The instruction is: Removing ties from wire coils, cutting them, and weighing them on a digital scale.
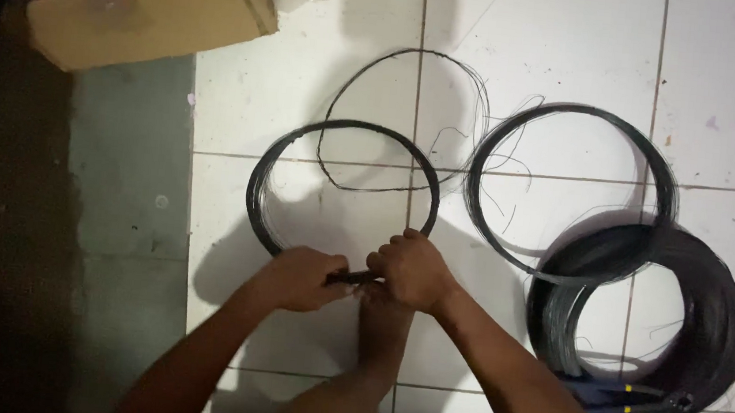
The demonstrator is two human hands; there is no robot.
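Pinching wire coil (342, 191) — both hands' grip

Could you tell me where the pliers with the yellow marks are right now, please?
In the head view the pliers lie at lower right on the tiled floor, against the near edge of the thickest wire coil, right of the right hand.

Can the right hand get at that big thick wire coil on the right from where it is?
Probably yes: the right hand grips the small coil, but bare tile lies between it and the thick coil.
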